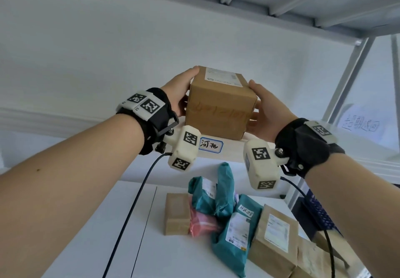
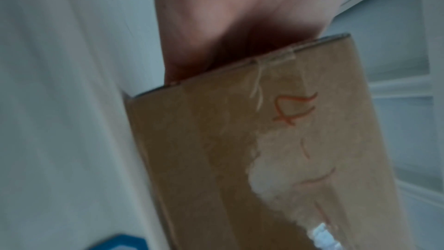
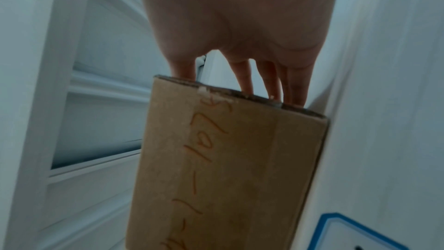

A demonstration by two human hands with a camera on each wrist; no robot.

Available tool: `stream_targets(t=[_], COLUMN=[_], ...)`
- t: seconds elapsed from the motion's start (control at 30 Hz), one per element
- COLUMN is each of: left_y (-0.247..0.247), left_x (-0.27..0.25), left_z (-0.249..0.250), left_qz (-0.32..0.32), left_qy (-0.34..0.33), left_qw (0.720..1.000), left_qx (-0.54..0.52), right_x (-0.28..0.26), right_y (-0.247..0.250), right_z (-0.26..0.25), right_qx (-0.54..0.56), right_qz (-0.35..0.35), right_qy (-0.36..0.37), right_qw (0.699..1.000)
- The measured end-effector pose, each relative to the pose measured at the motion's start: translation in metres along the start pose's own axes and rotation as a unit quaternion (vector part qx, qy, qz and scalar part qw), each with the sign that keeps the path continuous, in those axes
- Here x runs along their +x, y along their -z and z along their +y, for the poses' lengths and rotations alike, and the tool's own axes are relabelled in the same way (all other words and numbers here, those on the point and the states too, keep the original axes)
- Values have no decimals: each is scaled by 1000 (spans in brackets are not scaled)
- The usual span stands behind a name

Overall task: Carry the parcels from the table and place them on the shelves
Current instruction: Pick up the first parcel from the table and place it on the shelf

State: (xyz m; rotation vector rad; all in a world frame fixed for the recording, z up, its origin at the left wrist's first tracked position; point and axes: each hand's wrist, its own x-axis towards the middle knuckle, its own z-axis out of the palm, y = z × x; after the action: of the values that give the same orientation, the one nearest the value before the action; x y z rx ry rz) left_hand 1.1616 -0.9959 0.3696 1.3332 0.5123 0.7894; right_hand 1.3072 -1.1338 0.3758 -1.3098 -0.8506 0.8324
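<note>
I hold a brown cardboard box (image 1: 218, 108) with a white shipping label on top and orange writing on its front. My left hand (image 1: 179, 87) grips its left side, thumb along the top edge. My right hand (image 1: 270, 108) grips the right side, thumb at the top corner. The box's bottom is at the front edge of a pale shelf (image 1: 233, 151); whether it rests there I cannot tell. The left wrist view shows the left hand (image 2: 216, 16) against the box (image 2: 264, 149). In the right wrist view the fingers (image 3: 271, 83) of my right hand (image 3: 240, 16) reach behind the box (image 3: 228, 168).
Below, a white table (image 1: 86, 234) carries teal bags (image 1: 236, 234), a red bag (image 1: 201, 223) and brown boxes (image 1: 275, 238). A blue-framed handwritten label (image 1: 211, 145) marks the shelf edge. Another shelf (image 1: 259, 0) hangs overhead, with a metal upright (image 1: 346, 78) at the right.
</note>
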Motion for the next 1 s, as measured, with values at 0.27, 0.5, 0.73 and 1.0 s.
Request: stream_targets(t=[0.27, 0.5, 0.73, 1.0], left_y=[0, -9, -15, -18], left_x=[-1, -1, 6, -6], left_z=[-2, 2, 6, 16], left_qz=[20, 37, 97, 140], left_qy=[6, -1, 5, 9], left_qw=[1000, 999, 993, 985], left_qx=[2, 34, 72, 105], right_x=[4, 6, 15, 11], right_y=[2, -2, -7, -1], right_z=[-3, -2, -2, -5], right_qx=[-13, -37, -44, -74], right_qz=[-26, -29, 1, -1], right_qy=[4, 21, 1, 6], right_qw=[1000, 999, 999, 997])
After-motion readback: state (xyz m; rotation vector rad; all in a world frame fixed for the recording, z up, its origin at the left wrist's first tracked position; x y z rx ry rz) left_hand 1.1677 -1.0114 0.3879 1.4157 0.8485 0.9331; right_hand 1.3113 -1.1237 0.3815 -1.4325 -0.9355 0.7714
